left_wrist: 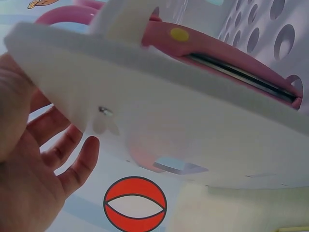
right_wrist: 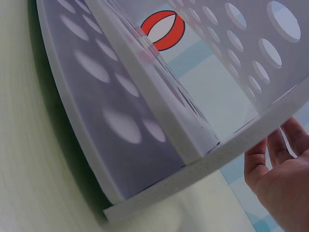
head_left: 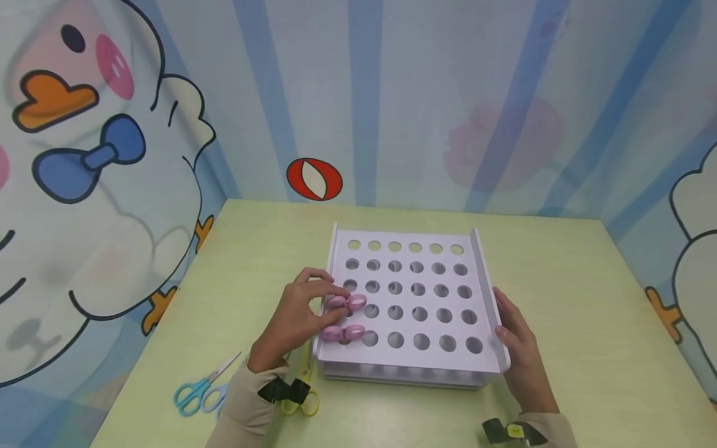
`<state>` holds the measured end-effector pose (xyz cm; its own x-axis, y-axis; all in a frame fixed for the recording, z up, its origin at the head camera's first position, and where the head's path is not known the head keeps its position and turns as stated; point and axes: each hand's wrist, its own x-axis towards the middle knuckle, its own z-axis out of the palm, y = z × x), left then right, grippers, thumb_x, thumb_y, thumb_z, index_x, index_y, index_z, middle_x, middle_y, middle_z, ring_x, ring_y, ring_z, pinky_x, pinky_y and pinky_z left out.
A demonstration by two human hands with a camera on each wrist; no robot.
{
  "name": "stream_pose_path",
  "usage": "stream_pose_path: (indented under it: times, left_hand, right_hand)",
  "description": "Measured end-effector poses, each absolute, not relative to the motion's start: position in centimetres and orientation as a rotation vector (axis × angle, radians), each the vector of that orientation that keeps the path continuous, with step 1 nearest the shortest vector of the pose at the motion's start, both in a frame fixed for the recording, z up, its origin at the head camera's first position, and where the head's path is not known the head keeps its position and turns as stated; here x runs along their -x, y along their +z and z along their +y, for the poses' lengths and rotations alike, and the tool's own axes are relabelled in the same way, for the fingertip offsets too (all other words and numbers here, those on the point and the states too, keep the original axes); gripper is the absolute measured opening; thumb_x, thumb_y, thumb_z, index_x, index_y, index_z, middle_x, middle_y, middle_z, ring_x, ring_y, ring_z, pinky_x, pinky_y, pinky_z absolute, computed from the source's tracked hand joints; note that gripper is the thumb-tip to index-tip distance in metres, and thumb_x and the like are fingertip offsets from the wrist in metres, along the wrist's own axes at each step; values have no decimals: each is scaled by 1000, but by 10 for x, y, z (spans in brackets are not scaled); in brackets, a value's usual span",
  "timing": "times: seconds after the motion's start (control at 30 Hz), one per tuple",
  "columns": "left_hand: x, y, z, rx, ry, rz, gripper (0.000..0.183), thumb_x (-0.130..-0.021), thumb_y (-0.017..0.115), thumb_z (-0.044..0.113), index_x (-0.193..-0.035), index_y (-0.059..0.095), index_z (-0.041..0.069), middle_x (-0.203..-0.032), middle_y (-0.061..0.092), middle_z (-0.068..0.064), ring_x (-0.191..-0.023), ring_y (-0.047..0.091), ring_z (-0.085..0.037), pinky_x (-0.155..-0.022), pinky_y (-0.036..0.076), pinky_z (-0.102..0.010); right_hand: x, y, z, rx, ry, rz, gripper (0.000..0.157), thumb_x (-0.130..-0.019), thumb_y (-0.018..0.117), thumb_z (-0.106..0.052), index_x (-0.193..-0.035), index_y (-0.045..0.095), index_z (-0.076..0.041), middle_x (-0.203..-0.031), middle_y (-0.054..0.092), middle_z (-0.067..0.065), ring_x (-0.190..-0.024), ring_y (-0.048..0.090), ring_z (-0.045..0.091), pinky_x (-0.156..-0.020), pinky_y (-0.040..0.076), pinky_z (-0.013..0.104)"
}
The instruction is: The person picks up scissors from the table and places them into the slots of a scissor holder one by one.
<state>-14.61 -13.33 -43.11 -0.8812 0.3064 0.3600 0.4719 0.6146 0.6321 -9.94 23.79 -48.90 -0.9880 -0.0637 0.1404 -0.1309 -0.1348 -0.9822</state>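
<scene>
A white rack (head_left: 403, 358) with rows of round holes stands on the table, its top panel sloping toward me. My left hand (head_left: 297, 314) pinches the pink handle of a pair of scissors (head_left: 356, 303) at the rack's left column. Just nearer to me, a second pair of pink scissors (head_left: 354, 332) sits in the front-left hole. The left wrist view shows pink scissors (left_wrist: 217, 46) with a metal blade beside the rack's side panel (left_wrist: 145, 96). On the right, my right hand (head_left: 521, 348) holds the rack's side panel; its thumb is hidden in the right wrist view.
Teal scissors (head_left: 193, 395) and pale blue scissors (head_left: 215, 398) lie on the table left of my left forearm. Yellow scissors (head_left: 302, 404) lie by the rack's front-left corner, partly covered by the left wrist. A printed backdrop (head_left: 420, 112) rises behind the table (head_left: 571, 280).
</scene>
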Motion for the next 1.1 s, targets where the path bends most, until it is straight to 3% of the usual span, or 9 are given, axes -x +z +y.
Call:
stream_pose_path:
  times: [0.3, 0.6, 0.83, 1.1]
  left_hand:
    - [144, -431, -138, 600, -1260, -2595, 30, -80, 84, 14, -109, 75, 13, -114, 70, -2, -111, 62, -17, -85, 57, -30]
    - [140, -430, -143, 495, -1348, -2536, 32, -87, 79, 20, -118, 72, 20, -118, 73, 2, -111, 66, -19, -84, 55, -27]
    - [139, -433, -153, 452, -1503, -2373, 25, -94, 68, 10, -118, 71, 14, -118, 74, -2, -113, 65, -10, -85, 53, -21]
    - [136, -438, -163, 353, -1533, -2329, 22, -99, 61, 11, -119, 70, 11, -117, 75, -4, -111, 66, -4, -86, 50, -19]
  right_hand:
    - [100, -490, 239, -222, 2322, -2055, 57, -105, 36, -9, -160, 24, -16, -153, 39, -17, -134, 46, -7, -103, 43, 10]
    - [99, -488, 238, -234, 2328, -2039, 57, -104, 36, -8, -160, 24, -14, -151, 41, -19, -133, 47, -7, -102, 43, 10]
    - [100, -488, 238, -249, 2337, -2020, 57, -104, 34, -6, -160, 24, -13, -151, 42, -19, -132, 48, -4, -100, 45, 12]
    - [99, -489, 239, -253, 2347, -2031, 57, -104, 34, -7, -160, 24, -15, -153, 41, -18, -133, 48, -4, -100, 46, 12]
